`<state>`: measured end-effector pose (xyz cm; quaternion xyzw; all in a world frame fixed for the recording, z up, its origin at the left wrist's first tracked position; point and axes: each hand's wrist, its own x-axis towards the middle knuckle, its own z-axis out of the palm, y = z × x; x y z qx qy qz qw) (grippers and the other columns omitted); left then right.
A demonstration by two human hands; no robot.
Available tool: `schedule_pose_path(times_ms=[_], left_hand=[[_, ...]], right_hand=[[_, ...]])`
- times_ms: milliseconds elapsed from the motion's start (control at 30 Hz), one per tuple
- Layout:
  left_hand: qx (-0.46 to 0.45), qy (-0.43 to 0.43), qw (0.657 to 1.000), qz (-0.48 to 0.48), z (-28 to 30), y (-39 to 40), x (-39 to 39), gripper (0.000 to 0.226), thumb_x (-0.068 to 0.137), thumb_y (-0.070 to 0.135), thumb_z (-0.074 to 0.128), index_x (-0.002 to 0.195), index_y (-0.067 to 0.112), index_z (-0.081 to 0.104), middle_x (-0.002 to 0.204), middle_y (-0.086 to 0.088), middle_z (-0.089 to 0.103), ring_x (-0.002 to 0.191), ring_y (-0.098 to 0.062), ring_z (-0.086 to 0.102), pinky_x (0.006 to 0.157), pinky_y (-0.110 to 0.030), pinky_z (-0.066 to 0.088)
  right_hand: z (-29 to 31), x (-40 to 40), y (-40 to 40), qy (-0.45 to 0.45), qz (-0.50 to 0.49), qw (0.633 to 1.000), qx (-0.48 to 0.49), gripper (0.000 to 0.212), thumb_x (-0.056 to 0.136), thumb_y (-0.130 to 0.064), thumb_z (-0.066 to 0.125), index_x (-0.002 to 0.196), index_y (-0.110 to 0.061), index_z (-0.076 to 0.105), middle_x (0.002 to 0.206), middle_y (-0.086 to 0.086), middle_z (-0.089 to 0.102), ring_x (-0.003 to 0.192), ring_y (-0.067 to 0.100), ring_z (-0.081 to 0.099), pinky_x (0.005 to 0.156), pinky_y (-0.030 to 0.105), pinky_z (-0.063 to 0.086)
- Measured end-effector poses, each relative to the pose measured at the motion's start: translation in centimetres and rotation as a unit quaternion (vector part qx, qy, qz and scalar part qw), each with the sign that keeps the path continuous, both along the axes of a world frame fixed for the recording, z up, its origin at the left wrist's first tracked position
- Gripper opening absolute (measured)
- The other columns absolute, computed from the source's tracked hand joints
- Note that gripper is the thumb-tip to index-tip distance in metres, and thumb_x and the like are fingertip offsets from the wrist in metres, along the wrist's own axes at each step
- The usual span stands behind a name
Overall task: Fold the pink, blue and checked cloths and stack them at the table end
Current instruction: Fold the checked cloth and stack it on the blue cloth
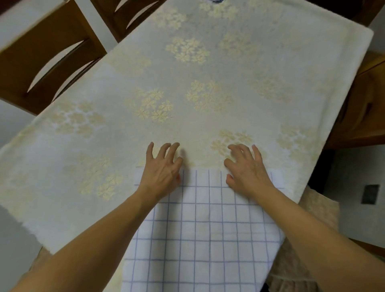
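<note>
While both forearms reach forward from the bottom of the view, the checked cloth (208, 225) lies spread at the near end of the tabletop (187, 73), its near part hanging over the near edge toward the person. The cloth is white with a thin blue grid, and its far edge runs straight across the tabletop just beneath the two hands.

The left hand (162, 168) rests on the far left corner of the checked cloth, palm down, its fingers spread and bent, the tips reaching past the cloth's edge onto the tabletop covering. The right hand (245, 168) rests the same way near the far right corner, fingers spread and lightly bent over the edge. Neither grip is clamped on the fabric; both are apart, pressing down rather than pinching.

The tabletop is covered by a pale cream cloth with clusters of yellow flowers. Only a small dark blue scrap (216, 1) shows at the far end of the tabletop, cut off by the top of the view; what it is cannot be told. Wooden chairs (41, 62) stand along the left side, and another wooden chair (362, 104) stands at the right.
</note>
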<state>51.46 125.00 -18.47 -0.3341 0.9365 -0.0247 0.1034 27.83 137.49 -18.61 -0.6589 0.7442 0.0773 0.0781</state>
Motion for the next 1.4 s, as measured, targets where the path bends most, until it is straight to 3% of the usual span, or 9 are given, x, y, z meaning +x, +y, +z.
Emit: schedule_pose_path(times_ms=[167, 333, 433, 600, 833, 933, 1100, 1400], left_hand=[[0.002, -0.018, 1.0, -0.018, -0.7, -1.0, -0.4, 0.064, 0.08, 0.047, 0.066, 0.136, 0.02, 0.049, 0.159, -0.013, 0.025, 0.147, -0.031, 0.023, 0.114, -0.069, 0.005], [0.015, -0.028, 0.999, -0.018, -0.8, -1.2, -1.0, 0.059, 0.082, 0.046, 0.062, 0.135, 0.023, 0.05, 0.162, -0.011, 0.015, 0.149, -0.029, 0.015, 0.114, -0.07, 0.0], [0.029, -0.023, 0.999, -0.019, -0.7, -1.1, -1.1, 0.04, 0.082, 0.045, 0.061, 0.117, 0.027, 0.062, 0.162, -0.009, 0.016, 0.149, -0.029, 0.014, 0.113, -0.07, 0.0], [0.013, -0.01, 0.999, -0.036, -0.7, -1.1, -1.0, 0.034, 0.073, 0.04, 0.071, 0.101, 0.021, 0.071, 0.154, -0.01, 0.033, 0.144, -0.03, 0.027, 0.113, -0.071, 0.007], [-0.004, -0.011, 0.999, -0.052, -0.2, -1.4, 0.4, 0.041, 0.071, 0.038, 0.075, 0.107, 0.018, 0.073, 0.139, -0.007, 0.051, 0.131, -0.028, 0.044, 0.113, -0.069, 0.013], [-0.016, -0.006, 0.999, -0.047, 0.4, -2.0, 1.0, 0.043, 0.07, 0.038, 0.076, 0.107, 0.017, 0.072, 0.137, -0.008, 0.052, 0.129, -0.029, 0.047, 0.111, -0.07, 0.016], [-0.061, 0.019, 0.998, -0.012, 3.2, -4.1, 2.0, 0.025, 0.072, 0.033, 0.073, 0.091, 0.016, 0.072, 0.149, -0.01, 0.045, 0.138, -0.029, 0.039, 0.111, -0.071, 0.012], [-0.118, 0.086, 0.989, -0.011, 9.2, -6.2, 5.3, 0.022, 0.071, 0.028, 0.073, 0.089, 0.015, 0.073, 0.141, -0.008, 0.055, 0.128, -0.032, 0.05, 0.109, -0.073, 0.016]], right_hand=[[0.1, 0.2, -1.3, 0.025, 0.016, 0.998, 0.054, 0.044, 0.08, -0.034, 0.062, 0.12, -0.016, 0.06, 0.158, 0.011, 0.028, 0.146, 0.03, 0.019, 0.12, 0.062, 0.009], [0.3, 0.0, -2.3, 0.011, 0.023, 0.996, 0.083, 0.042, 0.081, -0.038, 0.056, 0.118, -0.017, 0.058, 0.162, 0.008, 0.015, 0.149, 0.029, 0.009, 0.121, 0.06, 0.002], [0.2, -0.1, -2.4, 0.007, 0.033, 0.995, 0.092, 0.035, 0.081, -0.038, 0.055, 0.109, -0.018, 0.062, 0.161, 0.006, 0.019, 0.148, 0.028, 0.009, 0.12, 0.061, 0.002], [0.2, -0.5, -2.1, -0.005, 0.057, 0.995, 0.085, 0.03, 0.081, -0.035, 0.055, 0.104, -0.021, 0.067, 0.157, 0.004, 0.026, 0.147, 0.028, 0.012, 0.12, 0.062, 0.0], [-0.6, -1.1, -0.4, 0.012, 0.087, 0.996, -0.013, 0.006, 0.077, -0.022, 0.073, 0.078, -0.016, 0.073, 0.139, 0.007, 0.055, 0.136, 0.031, 0.039, 0.116, 0.066, 0.02], [-0.3, -0.5, -0.9, 0.03, 0.092, 0.993, -0.071, 0.011, 0.073, -0.015, 0.079, 0.07, -0.013, 0.069, 0.135, 0.011, 0.058, 0.131, 0.033, 0.045, 0.112, 0.069, 0.024], [1.9, 0.6, -3.0, 0.031, 0.076, 0.986, -0.145, 0.017, 0.071, -0.01, 0.082, 0.069, -0.011, 0.065, 0.134, 0.013, 0.059, 0.13, 0.035, 0.049, 0.108, 0.074, 0.023], [7.9, 2.4, -5.3, 0.05, 0.066, 0.967, -0.24, 0.011, 0.08, -0.012, 0.077, 0.08, -0.009, 0.066, 0.129, 0.014, 0.062, 0.127, 0.034, 0.052, 0.111, 0.072, 0.021]])
